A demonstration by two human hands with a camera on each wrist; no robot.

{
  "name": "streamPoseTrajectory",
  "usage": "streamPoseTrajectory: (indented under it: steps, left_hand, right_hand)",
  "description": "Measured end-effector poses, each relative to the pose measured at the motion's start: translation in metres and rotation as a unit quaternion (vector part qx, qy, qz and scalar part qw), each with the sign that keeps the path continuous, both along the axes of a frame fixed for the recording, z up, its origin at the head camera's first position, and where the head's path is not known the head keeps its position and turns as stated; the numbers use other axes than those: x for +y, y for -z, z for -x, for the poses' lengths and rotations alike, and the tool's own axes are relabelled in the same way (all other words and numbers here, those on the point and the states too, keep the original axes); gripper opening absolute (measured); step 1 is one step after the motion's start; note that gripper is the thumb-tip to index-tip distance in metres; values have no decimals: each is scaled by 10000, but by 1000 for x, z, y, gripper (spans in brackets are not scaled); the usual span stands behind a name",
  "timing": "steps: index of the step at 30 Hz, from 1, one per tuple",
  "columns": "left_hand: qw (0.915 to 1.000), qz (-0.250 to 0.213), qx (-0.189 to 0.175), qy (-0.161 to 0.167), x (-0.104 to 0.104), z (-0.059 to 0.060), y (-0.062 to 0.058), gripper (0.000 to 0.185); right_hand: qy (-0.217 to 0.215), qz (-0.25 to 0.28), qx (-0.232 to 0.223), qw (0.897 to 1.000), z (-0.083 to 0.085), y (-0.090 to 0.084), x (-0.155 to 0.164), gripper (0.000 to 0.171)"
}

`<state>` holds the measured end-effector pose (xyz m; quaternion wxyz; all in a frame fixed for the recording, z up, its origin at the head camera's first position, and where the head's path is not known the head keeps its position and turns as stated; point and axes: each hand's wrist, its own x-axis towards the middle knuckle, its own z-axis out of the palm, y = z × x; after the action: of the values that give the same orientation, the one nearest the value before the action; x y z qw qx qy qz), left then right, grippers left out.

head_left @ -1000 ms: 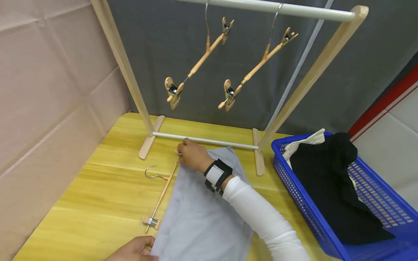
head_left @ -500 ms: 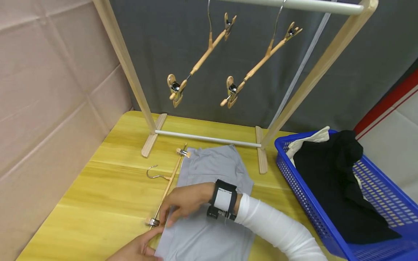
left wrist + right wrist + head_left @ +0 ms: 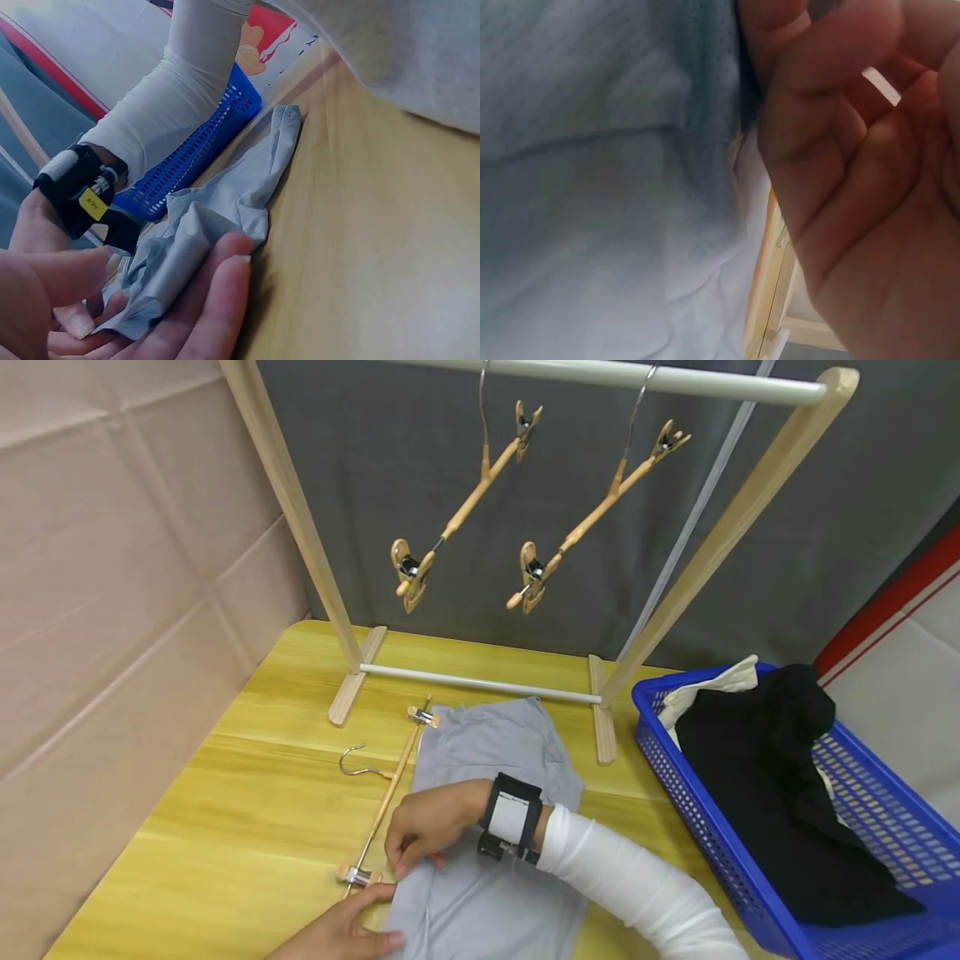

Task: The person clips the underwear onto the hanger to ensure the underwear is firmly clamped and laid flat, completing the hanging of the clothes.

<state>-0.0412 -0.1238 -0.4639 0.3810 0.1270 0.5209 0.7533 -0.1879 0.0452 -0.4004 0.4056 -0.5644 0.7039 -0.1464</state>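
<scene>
A light grey garment (image 3: 480, 743) with a seamed band along its left edge lies on the wooden table. My right hand (image 3: 435, 822) pinches the cloth near that edge; in the right wrist view its curled fingers (image 3: 817, 90) are right at the cloth. Lower down, my left hand (image 3: 345, 927) holds the near part of the edge, thumb on top; in the left wrist view the fingers (image 3: 217, 300) lie under the folded cloth (image 3: 172, 262). A clip hanger (image 3: 390, 789) lies alongside the edge, its hook to the left. Its near clip (image 3: 358, 877) is just above my left fingertips.
A wooden rack (image 3: 667, 585) stands at the back, two clip hangers (image 3: 472, 506) hanging from its white rail (image 3: 600, 370). At the right, a blue basket (image 3: 675, 785) holds black and off-white cloth (image 3: 757, 793). A pinkish sheet (image 3: 135, 610) covers the left side.
My right hand has come from the hanger's far clip down to the near part of the garment's edge, beside my left hand. The left hand has shifted slightly right with the edge.
</scene>
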Motion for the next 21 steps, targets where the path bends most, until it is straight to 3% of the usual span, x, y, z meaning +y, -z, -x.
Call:
streamPoseTrajectory:
  steps: [2,4,9,11,15,21]
  left_hand:
    - [9972,666,-196,-270,6,2,-7,56]
    - [9939,943,-365,-449,11,5,-12,54]
    - [9927,579,-861,-623,16,8,-16,44]
    - [9930,553,-835,-624,17,8,-15,35]
    - [9919,953,-221,-816,14,6,-12,33]
    - [9753,1690,874,-1118,9,3,-10,53]
  right_hand:
    - [-16,73,-120,9999,0,-1,-2,13]
    - [10,138,-182,9997,0,-3,-4,13]
    - [102,132,-50,9998,-3,-6,-7,12]
    - [134,122,-4,9998,-3,-6,-7,11]
    - [76,139,235,9996,-2,-5,-6,11]
    - [-116,40,657,9978,1,-5,-4,29]
